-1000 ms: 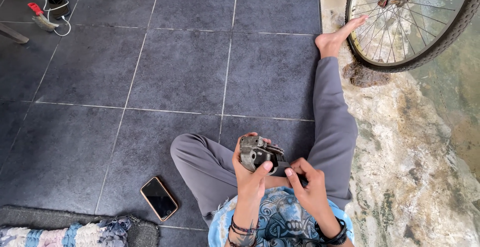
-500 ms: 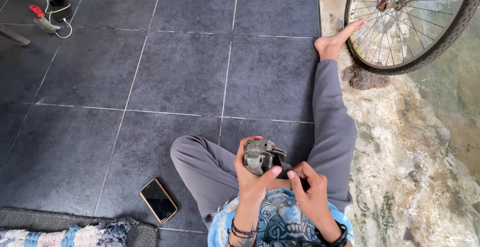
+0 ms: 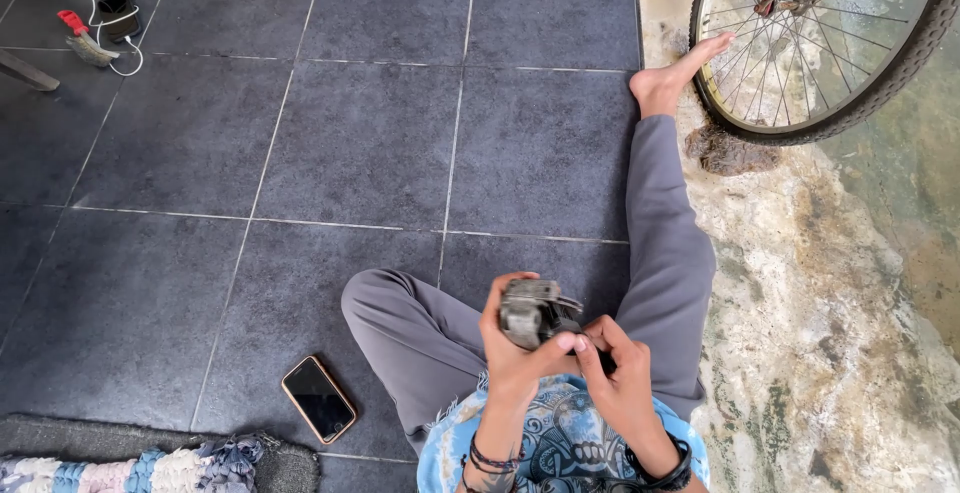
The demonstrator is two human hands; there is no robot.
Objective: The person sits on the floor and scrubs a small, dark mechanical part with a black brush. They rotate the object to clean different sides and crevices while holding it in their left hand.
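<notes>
Head view: the left hand wraps closed around a small grey metal mechanical part, held above the lap near the bottom centre. The right hand pinches at the part's right side with curled fingertips; what it grips is hidden. A slip seems possible, since the part hangs unsupported over grey floor tiles, and a black smartphone with a copper rim lies near left

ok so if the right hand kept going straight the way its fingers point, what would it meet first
The right hand points up and to the left, fingertips already against the small grey metal part that the left hand grips. So the part comes first, the left hand's thumb right beside it. Depth is hard to judge from above.
</notes>
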